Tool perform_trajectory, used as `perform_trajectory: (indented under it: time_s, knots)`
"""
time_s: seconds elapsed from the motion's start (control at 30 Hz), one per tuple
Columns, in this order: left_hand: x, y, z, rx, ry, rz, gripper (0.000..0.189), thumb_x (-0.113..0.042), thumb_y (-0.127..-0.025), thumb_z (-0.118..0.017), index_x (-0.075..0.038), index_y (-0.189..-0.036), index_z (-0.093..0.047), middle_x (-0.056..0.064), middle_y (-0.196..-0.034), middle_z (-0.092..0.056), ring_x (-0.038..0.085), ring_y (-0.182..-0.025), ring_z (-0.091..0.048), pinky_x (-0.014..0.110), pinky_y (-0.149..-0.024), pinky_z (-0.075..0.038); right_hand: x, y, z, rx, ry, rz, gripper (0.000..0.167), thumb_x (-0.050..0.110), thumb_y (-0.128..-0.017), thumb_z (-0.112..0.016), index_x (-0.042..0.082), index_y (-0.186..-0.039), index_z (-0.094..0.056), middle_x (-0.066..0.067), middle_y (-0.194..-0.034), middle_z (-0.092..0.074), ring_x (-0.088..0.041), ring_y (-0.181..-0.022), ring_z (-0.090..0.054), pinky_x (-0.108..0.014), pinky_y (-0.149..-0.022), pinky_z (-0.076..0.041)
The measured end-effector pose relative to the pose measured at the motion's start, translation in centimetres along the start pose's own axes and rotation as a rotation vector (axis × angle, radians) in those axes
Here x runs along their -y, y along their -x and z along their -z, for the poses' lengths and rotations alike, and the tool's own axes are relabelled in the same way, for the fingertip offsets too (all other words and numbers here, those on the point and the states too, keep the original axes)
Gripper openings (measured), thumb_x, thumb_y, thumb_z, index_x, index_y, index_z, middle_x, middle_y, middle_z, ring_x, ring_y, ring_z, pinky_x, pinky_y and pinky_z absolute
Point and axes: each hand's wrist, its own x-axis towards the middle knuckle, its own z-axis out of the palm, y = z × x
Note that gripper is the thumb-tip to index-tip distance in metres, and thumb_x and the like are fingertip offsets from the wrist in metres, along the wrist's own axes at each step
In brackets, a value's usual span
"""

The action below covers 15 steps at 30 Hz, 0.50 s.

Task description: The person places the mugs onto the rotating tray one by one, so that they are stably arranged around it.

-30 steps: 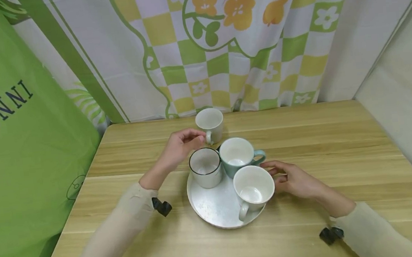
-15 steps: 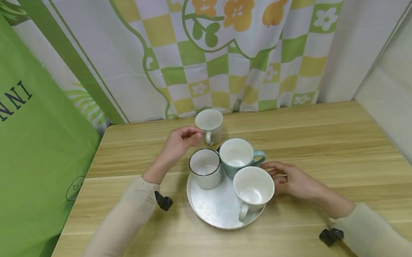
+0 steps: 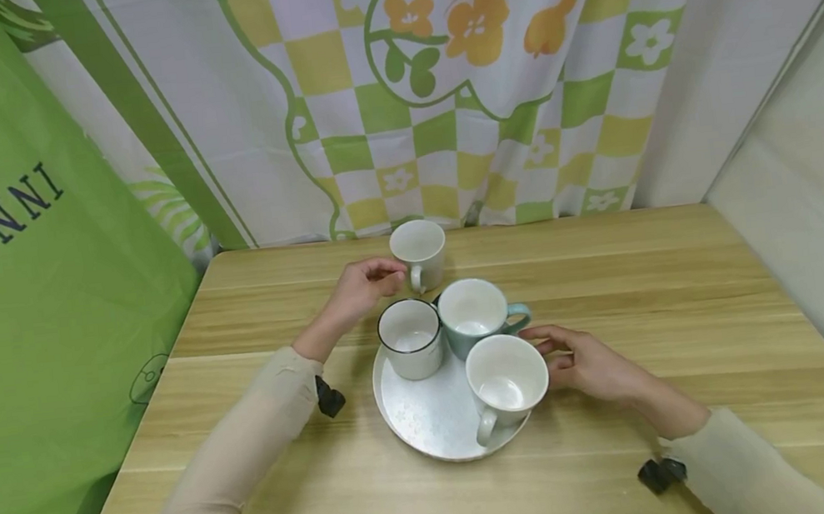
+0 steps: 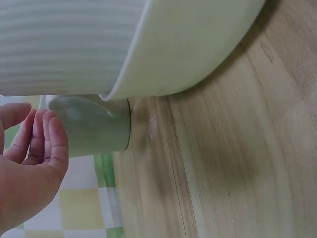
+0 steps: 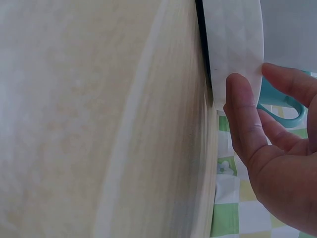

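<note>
A round white tray (image 3: pixel 429 423) bears a dark-rimmed white mug (image 3: pixel 417 361), a light blue mug (image 3: pixel 471 305) and a larger white mug (image 3: pixel 509 372). Behind it, a pale mug (image 3: pixel 421 243) stands on the table with its handle toward me. My left hand (image 3: pixel 362 287) hovers beside that handle, fingers loosely bent and holding nothing; the left wrist view shows the hand (image 4: pixel 34 153) apart from the pale mug (image 4: pixel 94 131). My right hand (image 3: pixel 597 363) is at the tray's right side. In the right wrist view its fingers (image 5: pixel 242 106) touch the tray wall (image 5: pixel 233 39), thumb by the rim.
The wooden table (image 3: pixel 648 282) ends at a checked curtain (image 3: pixel 437 133), close behind the pale mug. A green cloth (image 3: pixel 50 328) hangs along the left side. The blue mug's handle (image 3: pixel 519 315) sticks out beyond the tray near my right fingers.
My left hand has drawn back slightly to the left from the pale mug's handle, its forearm shifting a little. The right hand, the tray and the mugs stay in place.
</note>
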Motion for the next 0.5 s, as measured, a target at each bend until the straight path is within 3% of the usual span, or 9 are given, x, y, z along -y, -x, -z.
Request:
perform_trajectory:
  time_s: [0.3,0.5]
  knots:
    - [0.5,-0.9,-0.4,0.008,-0.04,0.038,0.023,-0.015,-0.095,-0.07,0.0,-0.112,-0.07,0.005,-0.089,-0.068,0.011,-0.079,-0.062,0.028,-0.076,-0.059,-0.1,0.0,0.0,-0.005,0.005,0.001,0.068,0.011,-0.085,-0.079,0.002,-0.144,-0.045,-0.026,-0.127,-0.06,-0.027,-0.105,-0.067,-0.026,-0.079,-0.059]
    - [0.4,-1.3,-0.5,0.011,-0.08,0.063,0.025,-0.021,-0.095,-0.07,0.0,-0.108,-0.072,0.005,-0.087,-0.067,0.013,-0.078,-0.062,0.033,-0.079,-0.06,0.0,0.0,0.0,-0.008,0.011,-0.001,0.067,0.01,-0.086,-0.078,0.002,-0.144,-0.046,-0.026,-0.127,-0.06,-0.029,-0.107,-0.066,-0.025,-0.079,-0.058]
